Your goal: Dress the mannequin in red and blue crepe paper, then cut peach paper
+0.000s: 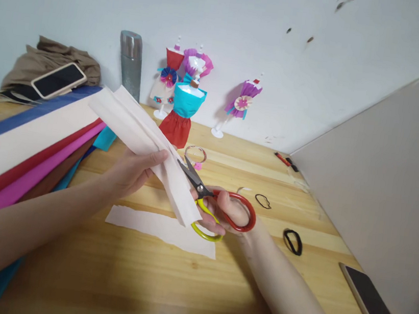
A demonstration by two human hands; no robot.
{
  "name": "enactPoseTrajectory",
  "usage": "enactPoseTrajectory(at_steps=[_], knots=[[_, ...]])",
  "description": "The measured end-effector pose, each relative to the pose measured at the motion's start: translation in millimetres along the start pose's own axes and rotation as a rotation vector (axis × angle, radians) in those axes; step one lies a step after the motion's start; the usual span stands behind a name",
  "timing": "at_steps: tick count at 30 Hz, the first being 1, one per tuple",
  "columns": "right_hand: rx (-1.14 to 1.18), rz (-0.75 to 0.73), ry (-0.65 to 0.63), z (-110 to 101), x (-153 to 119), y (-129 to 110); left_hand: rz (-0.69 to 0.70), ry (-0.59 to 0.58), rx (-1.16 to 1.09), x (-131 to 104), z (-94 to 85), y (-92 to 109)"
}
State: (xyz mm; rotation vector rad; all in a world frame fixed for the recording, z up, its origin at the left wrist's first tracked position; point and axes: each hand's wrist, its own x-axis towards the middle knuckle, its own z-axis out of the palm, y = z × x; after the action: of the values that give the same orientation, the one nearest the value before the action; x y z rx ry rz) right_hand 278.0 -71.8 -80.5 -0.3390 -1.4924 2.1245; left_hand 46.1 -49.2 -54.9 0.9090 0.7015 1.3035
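My left hand (140, 168) pinches a long folded strip of white paper (132, 129), thumb on top, raised above the table. My right hand (225, 213) grips scissors (200, 189) with one red and one yellow handle, thumb and fingers through the loops. The dark blades are parted and point up and left, close to the paper's right edge; whether they touch it I cannot tell. Below, a loose white paper strip (161, 229) with uneven edges lies flat on the wooden table (145, 293).
Coloured paper sheets (23, 163) are stacked at left. Several small dressed mannequins (188, 102) stand by the wall, near a metal flask (131, 64). A phone (59, 80) leans on brown cloth (53, 56). Black hair ties (293, 241) and another phone (374, 312) lie at right.
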Motion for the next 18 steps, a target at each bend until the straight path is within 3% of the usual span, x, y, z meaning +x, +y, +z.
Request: enactPoseTrajectory(at_steps=[5,11,16,18], knots=[[-0.032,0.026,0.006,-2.8,-2.1,-0.7,0.0,-0.005,-0.01,-0.4,-0.5,2.4],[-0.051,0.005,0.005,-3.8,-1.4,-0.6,0.027,-0.158,0.019,-2.3,-1.9,-1.4],[-0.04,0.002,0.002,-2.7,-0.4,-0.3,-0.003,-0.044,0.02,-3.4,-0.4,-4.5],[-0.039,0.018,0.008,-2.8,-0.3,-0.3,-0.021,-0.052,0.001,-4.1,0.0,-4.6]])
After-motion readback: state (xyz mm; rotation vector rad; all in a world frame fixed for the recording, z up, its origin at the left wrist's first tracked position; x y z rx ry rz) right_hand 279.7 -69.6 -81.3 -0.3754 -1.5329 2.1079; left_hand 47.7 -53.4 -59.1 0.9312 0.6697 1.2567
